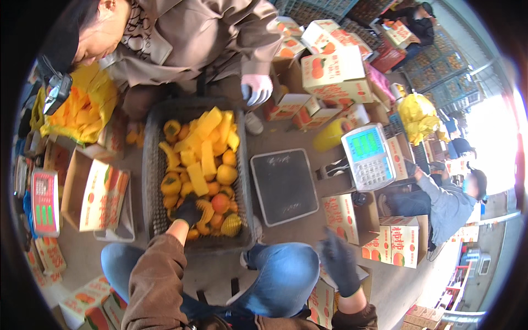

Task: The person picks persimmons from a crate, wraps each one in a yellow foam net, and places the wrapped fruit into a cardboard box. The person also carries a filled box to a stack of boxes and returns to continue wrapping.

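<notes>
A black plastic crate [154, 123] stands before me, holding orange persimmons [226, 174] and a heap of flattened yellow foam-net sleeves [207, 160]. My left hand [188, 210], in a dark glove, reaches into its near half. The fingers touch an orange ribbed foam sleeve [205, 211]; whether they grip it is hidden. One persimmon at the near right wears a yellow foam net [231, 225]. Gloved alike, my right hand [340, 262] is raised right of my knee, fingers apart, with nothing visible in it. The dark platform of a weighing scale [284, 186] lies right of the crate.
The scale's lit display [368, 156] rises on the right. Open cartons [340, 218] with persimmon prints stand on both sides. Across the crate, a co-worker's gloved hand [256, 88] hangs near its far edge. A yellow bag [80, 111] of foam sleeves sits at far left; another scale [44, 202] is below.
</notes>
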`<state>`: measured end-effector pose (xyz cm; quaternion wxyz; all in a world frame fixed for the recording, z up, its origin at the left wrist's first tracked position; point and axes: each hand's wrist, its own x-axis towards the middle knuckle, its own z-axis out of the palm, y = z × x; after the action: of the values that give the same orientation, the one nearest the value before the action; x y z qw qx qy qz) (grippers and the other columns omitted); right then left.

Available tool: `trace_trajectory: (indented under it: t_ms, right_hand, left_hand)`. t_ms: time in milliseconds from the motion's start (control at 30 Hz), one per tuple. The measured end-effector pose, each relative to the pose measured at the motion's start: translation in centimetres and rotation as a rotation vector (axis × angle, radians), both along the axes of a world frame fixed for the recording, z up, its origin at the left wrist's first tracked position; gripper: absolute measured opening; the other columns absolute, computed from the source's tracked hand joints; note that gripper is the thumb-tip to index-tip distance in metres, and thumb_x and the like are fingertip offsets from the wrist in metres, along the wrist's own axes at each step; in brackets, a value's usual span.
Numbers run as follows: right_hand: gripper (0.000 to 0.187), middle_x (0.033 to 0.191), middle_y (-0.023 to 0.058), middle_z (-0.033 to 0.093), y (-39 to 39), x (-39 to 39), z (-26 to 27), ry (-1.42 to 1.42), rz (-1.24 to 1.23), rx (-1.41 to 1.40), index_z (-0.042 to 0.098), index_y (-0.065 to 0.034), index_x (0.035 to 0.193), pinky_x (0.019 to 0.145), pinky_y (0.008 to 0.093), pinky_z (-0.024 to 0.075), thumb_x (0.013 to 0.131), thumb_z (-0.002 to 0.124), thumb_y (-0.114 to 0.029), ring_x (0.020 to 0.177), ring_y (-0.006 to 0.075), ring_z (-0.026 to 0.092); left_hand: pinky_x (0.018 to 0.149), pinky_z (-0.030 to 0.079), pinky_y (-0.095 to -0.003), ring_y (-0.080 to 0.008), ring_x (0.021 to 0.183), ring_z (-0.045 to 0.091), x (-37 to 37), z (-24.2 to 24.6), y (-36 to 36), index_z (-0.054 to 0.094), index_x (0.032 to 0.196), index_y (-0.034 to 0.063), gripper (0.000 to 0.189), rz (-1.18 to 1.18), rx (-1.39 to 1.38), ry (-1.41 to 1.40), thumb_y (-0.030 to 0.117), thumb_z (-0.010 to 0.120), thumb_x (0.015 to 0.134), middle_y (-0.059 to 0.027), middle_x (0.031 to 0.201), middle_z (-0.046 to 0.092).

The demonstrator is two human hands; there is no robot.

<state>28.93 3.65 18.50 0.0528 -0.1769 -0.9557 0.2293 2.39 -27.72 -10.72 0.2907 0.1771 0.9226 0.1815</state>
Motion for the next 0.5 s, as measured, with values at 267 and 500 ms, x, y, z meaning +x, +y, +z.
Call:
trace_trajectory:
  t_ms: [267,500]
  right_hand:
    - [0.046,0.096,0.0197,0.065,-2.1,-7.1,-2.7,-0.084,0.050,-0.357,0.055,-0.0016,0.127,0.074,0.0385,0.0531,0.087,0.068,-0.021,0.083,0.0344,0.066]
    - [0.062,0.121,0.0178,0.060,-3.4,-12.8,-9.6,-0.142,0.198,-0.938,0.043,0.0014,0.136,0.091,0.0326,0.0498,0.088,0.070,-0.027,0.104,0.0233,0.064]
  left_hand:
    - [0.090,0.050,-0.0416,-0.0359,0.110,0.060,0.5,-3.8,-1.9,0.052,0.127,0.0045,0.072,-0.046,-0.087,-0.126,0.036,0.082,0.070,-0.0222,0.123,0.059]
    - [0.087,0.051,-0.0419,-0.0336,0.105,0.062,2.7,4.3,2.3,0.045,0.123,-0.0033,0.074,0.324,0.490,-0.292,0.033,0.084,0.072,-0.0204,0.119,0.057]
